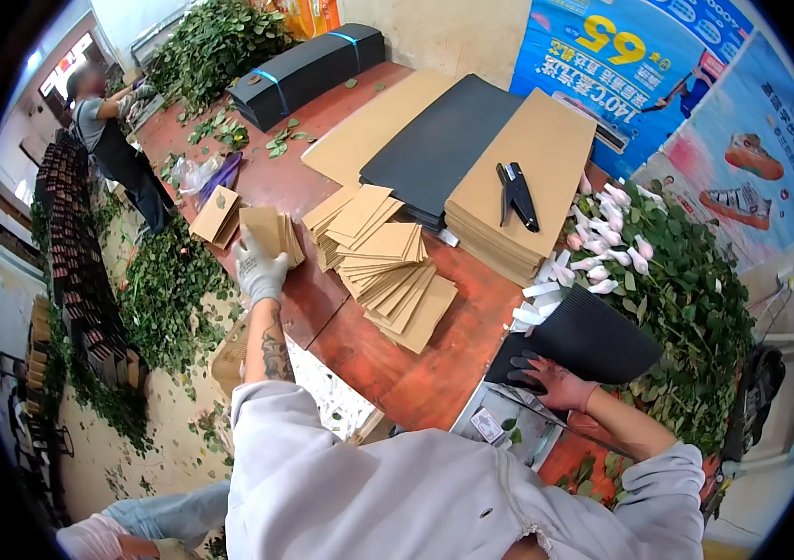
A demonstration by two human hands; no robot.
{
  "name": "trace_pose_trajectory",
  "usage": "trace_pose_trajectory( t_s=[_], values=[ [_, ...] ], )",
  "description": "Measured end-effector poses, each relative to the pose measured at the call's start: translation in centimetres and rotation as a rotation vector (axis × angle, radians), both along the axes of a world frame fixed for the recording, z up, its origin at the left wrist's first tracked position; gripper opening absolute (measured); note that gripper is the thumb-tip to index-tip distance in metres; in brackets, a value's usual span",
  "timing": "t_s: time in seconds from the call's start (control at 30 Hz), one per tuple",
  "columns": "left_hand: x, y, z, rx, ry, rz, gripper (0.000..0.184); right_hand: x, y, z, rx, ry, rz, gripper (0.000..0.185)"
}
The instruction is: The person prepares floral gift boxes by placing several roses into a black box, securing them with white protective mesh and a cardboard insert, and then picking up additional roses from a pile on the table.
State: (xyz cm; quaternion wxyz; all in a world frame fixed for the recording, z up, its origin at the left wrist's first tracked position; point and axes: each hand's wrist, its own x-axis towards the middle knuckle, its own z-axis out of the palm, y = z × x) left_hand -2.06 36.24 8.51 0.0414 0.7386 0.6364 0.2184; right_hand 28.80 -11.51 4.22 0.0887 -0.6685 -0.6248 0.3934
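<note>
My left hand [261,273], in a white glove, is at a small stack of brown cardboard pieces, its thumb and fingers around the near edge of a cardboard piece [260,227]. My right hand [555,381], in a stained thin glove, lies with spread fingers on the dark lower part of a black corrugated sheet [593,331]. This sheet curves over at the table's right side; what lies under it is hidden. Several white-wrapped pink flower buds [607,229] with green leaves lie just beyond it.
Fanned cardboard pieces [392,271] lie mid-table. Behind them are large brown sheets [518,187], black sheets [439,140] and a black stapler [518,198]. A strapped black stack [308,75] stands farther back. Another person [112,140] works beside leafy stems [215,56] at far left.
</note>
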Motion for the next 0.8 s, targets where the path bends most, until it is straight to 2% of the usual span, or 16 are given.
trace_pose_trajectory(
  t_s=[0.03,0.07,0.1,0.13,0.17,0.2,0.23,0.3,0.37,0.47,0.53,0.57,0.63,0.67,0.7,0.8],
  values=[
    [-0.4,-0.5,0.6,0.125,-0.062,-0.055,0.098,0.2,0.5,1.5,-0.014,0.049,0.015,0.061],
    [-0.7,-1.1,1.3,0.159,-0.166,-0.068,0.098,0.3,-0.3,2.6,0.031,0.189,-0.109,0.057],
    [-0.6,-1.9,2.7,0.189,-0.269,-0.09,0.098,-0.7,0.6,8.3,0.006,0.29,-0.141,0.054],
    [-0.9,-2.8,4.3,0.358,-0.445,-0.326,0.093,-1.5,2.2,14.4,-0.018,0.391,-0.188,0.051],
    [0.9,-7.2,9.1,0.247,-0.729,-0.421,0.089,-1.0,2.2,16.2,0.045,0.517,-0.229,0.048],
    [2.4,-9.8,11.5,0.326,-0.785,-0.528,0.081,-0.8,1.5,17.7,0.11,0.64,-0.291,0.046],
    [4.0,-12.5,13.1,0.117,-1.065,-0.708,0.079,-1.1,1.7,20.1,0.208,0.661,-0.338,0.047],
    [7.8,-18.7,15.6,-0.178,-1.207,-0.853,0.073,-3.0,3.1,22.8,0.429,0.584,-0.451,0.052],
    [10.1,-22.0,15.6,-0.489,-1.274,-0.996,0.075,-4.0,4.7,23.5,0.608,0.484,-0.511,0.058],
    [11.8,-25.8,15.2,-0.901,-1.268,-1.058,0.082,-3.9,5.7,22.8,0.615,0.7,-0.511,0.056],
    [11.8,-26.0,13.8,-1.119,-1.28,-1.202,0.08,-4.8,3.9,22.1,0.471,0.486,-0.785,0.052],
    [11.5,-26.7,14.2,-1.14,-1.32,-1.176,0.077,-4.8,3.4,22.1,0.352,0.385,-0.955,0.05],
    [11.2,-26.8,12.6,-1.046,-1.33,-1.179,0.077,-2.0,3.1,18.8,0.47,0.849,-0.99,0.05],
    [11.2,-26.8,11.9,-1.01,-1.344,-1.174,0.078,-2.5,4.0,18.6,0.617,0.927,-0.941,0.041],
    [10.9,-27.2,11.8,-1.116,-1.462,-1.185,0.081,-3.7,5.7,21.2,0.533,0.926,-0.671,0.033],
    [9.4,-28.0,10.6,-1.268,-1.677,-1.185,0.087,-4.1,6.3,21.1,0.304,1.068,-0.611,0.035]
  ],
)
